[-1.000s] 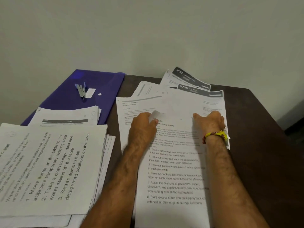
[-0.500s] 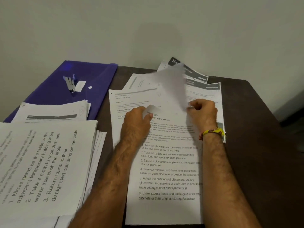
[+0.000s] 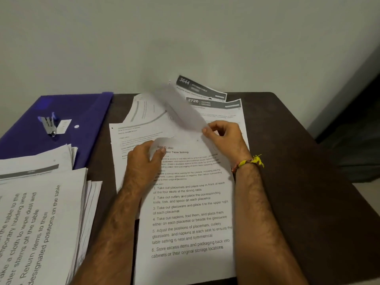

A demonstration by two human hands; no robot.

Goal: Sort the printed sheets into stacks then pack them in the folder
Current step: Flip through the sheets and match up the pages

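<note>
A printed sheet headed "Table Setting" (image 3: pixel 189 214) lies on top of loose sheets (image 3: pixel 131 138) in the middle of the dark table. My left hand (image 3: pixel 144 161) grips a curled corner at its upper left. My right hand (image 3: pixel 224 138) pinches the edge of a blurred sheet (image 3: pixel 181 110) that is lifted up off the pile. Behind lie sheets with dark headers, 3644 (image 3: pixel 200 88) and 2726 (image 3: pixel 213 103). A sorted stack of sheets (image 3: pixel 39 223) sits at the left. The purple folder (image 3: pixel 86 120) lies at the back left.
A small metal stapler (image 3: pixel 49 125) and a white label sit on the folder. A second sheet stack (image 3: pixel 41 161) overlaps the folder's front edge. The brown table (image 3: pixel 298 182) shows bare wood on the right, ending at a wall behind and an edge at right.
My right hand has gone from resting flat on the pile to pinching a sheet and lifting it up and back. My left hand has stayed on the curled corner.
</note>
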